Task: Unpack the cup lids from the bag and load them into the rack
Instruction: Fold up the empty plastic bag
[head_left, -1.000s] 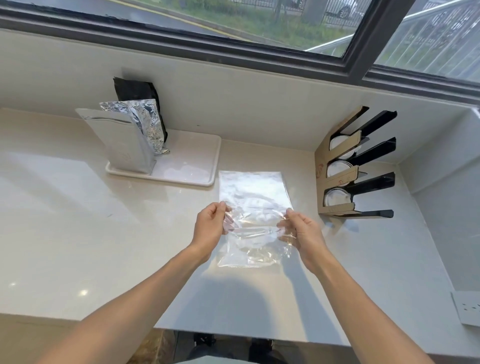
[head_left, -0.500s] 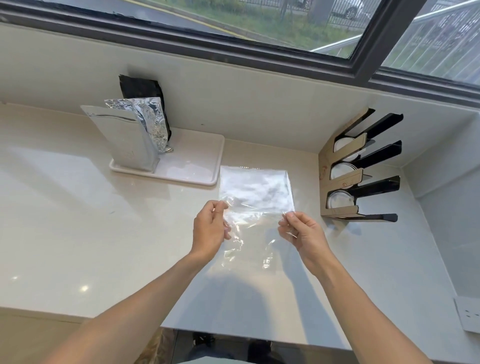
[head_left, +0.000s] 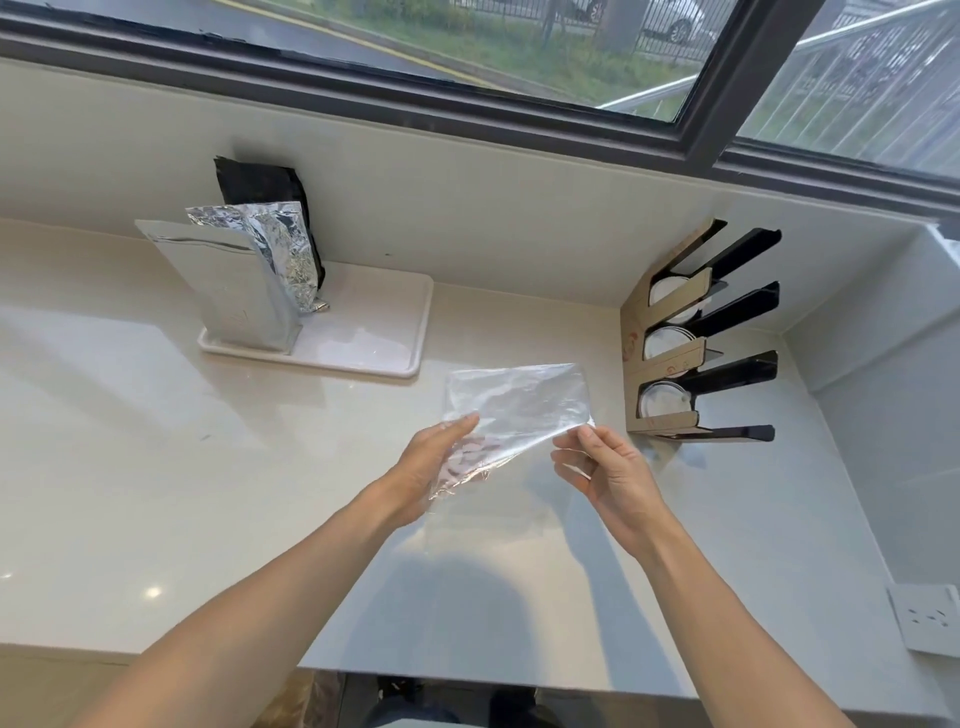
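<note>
A clear plastic bag (head_left: 519, 405) is held above the pale stone counter (head_left: 156, 467), between the left hand (head_left: 431, 467) and the right hand (head_left: 608, 467). A cardboard-and-black lid rack (head_left: 696, 338) is set right of it, three round lids (head_left: 665, 402) inside. A white rectangular tray (head_left: 374, 332) is placed behind-left, three standing foil pouches (head_left: 244, 280) on it.

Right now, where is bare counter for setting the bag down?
The counter is bare left of the hands and in front of the white tray. A narrower strip lies between the clear bag and the lid rack; the right corner is crowded.
</note>
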